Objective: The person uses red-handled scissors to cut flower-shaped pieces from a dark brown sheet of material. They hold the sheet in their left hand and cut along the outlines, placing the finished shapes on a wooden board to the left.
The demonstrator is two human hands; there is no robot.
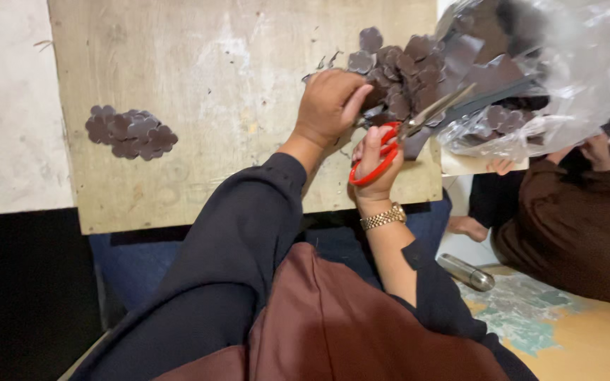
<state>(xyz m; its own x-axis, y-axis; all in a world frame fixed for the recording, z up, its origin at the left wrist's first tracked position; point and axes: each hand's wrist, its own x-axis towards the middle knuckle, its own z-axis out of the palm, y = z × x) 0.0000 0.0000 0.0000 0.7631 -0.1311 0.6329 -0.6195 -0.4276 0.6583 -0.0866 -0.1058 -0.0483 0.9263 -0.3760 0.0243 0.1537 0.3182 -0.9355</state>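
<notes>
A view from above looks down at a person's two hands working over a pale wooden board [199,63] that rests across their lap. The right hand [374,161], with a gold watch [383,216] on its wrist, has its fingers closed through the red handles of a pair of scissors [407,134]. The scissors' long axis runs from the handles at lower left up and to the right, with the metal blades slightly parted and their tips pointing into a pile of dark brown flower shapes [400,74] near the board's upper right edge.

The left hand [327,106], in a dark sleeve, lies just left of the blades with its fingers curled down. They seem to pinch a dark piece at the blades, though the exact grip is hidden. That piece sits between the two hands, touching or almost touching the blades; the left hand is nearer to it than the right hand, which stays back at the handles.

A clear plastic bag [566,70] holding more dark sheet material and cut shapes lies at the far right, partly over the pile. A smaller heap of finished flower shapes [130,132] rests well apart on the board's left side. At the lower right, another person in brown clothing [573,226] sits close by, and a metal flask [466,271] lies on the floor.
</notes>
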